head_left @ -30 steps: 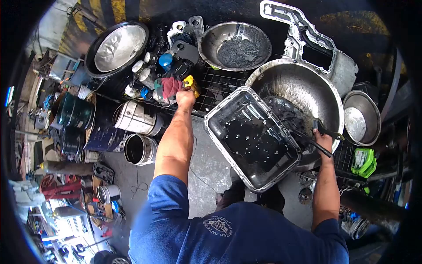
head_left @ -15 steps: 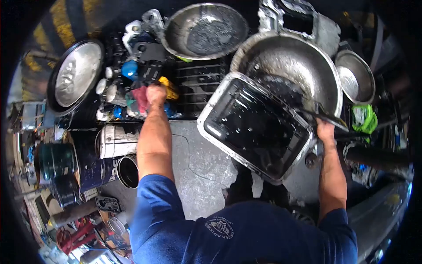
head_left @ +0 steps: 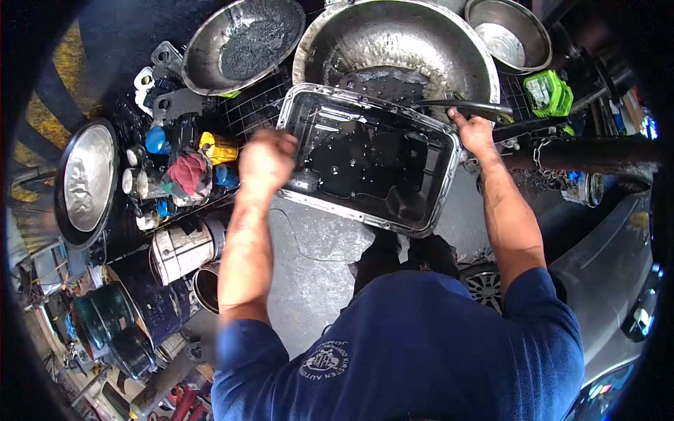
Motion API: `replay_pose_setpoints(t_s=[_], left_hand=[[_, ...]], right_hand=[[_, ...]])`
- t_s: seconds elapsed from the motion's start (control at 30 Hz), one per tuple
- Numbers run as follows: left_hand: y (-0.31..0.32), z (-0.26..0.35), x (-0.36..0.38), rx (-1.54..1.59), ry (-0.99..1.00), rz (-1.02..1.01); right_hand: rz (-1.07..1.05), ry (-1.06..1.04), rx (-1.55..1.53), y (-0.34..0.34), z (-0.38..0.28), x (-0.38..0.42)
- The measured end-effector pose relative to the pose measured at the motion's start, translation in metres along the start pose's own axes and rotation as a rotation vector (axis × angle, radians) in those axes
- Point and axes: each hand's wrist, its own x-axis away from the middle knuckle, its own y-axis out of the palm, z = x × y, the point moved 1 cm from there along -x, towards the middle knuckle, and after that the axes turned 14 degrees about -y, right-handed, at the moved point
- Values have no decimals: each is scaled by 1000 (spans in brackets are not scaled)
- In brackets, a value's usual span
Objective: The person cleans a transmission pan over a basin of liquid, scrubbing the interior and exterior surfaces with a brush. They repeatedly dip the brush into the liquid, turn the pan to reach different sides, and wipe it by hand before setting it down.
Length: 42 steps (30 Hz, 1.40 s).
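Note:
A rectangular metal oil pan, wet with black oil inside, rests tilted against a big steel basin. My right hand is at the pan's far right corner, closed around a dark long-handled tool that lies across the basin's rim. My left hand is blurred with motion and hovers just off the pan's left rim. Its fingers look curled, and I see nothing in it. A red and green rag and a yellow object lie just left of that hand.
A bowl of grey grit sits on a wire rack at the back left, a small steel bowl at the back right. A green object, a round lid, cans and a blue drum crowd the sides. Grey floor lies below.
My left hand has left the rag and yellow object and swung right to the pan's left rim. The view has shifted, and my right hand stays at the pan's right corner.

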Motion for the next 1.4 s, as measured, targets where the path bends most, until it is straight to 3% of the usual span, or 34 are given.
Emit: replay_pose_setpoints(t_s=[0.03,0.07,0.1,0.17,0.2,0.27,0.4,0.5,0.67,0.77,0.8,1.1,1.3,1.4], left_hand=[[16,18,12,-202,-108,-250],[16,55,25,-278,-76,-410],[24,77,32,-506,-226,-613],[83,57,42,-571,-149,-686],[87,68,45,-589,-214,-701],[96,91,55,-621,-357,-731],[103,110,68,-733,-410,-750],[109,115,72,-717,-315,-937],[137,125,80,-750,-133,-944],[115,133,91,-733,-411,-610],[110,126,82,-682,-405,-748],[113,106,77,-665,-476,-606],[120,107,63,-718,-609,-693],[124,115,61,-769,-540,-788]], right_hand=[[0,8,25,-3,-8,2],[-23,34,23,-6,-11,3],[22,-12,-76,-2,0,2],[60,7,-96,5,7,5],[43,-20,201,11,16,2],[101,-125,191,29,32,3],[25,-156,278,27,20,7],[-48,-75,280,22,12,7],[-64,-30,260,15,5,7],[-84,-83,253,10,-2,10],[-116,-102,264,9,-3,10],[-78,-153,217,8,1,10],[-155,-109,-29,-4,-2,7],[-102,-164,-126,12,18,2]])
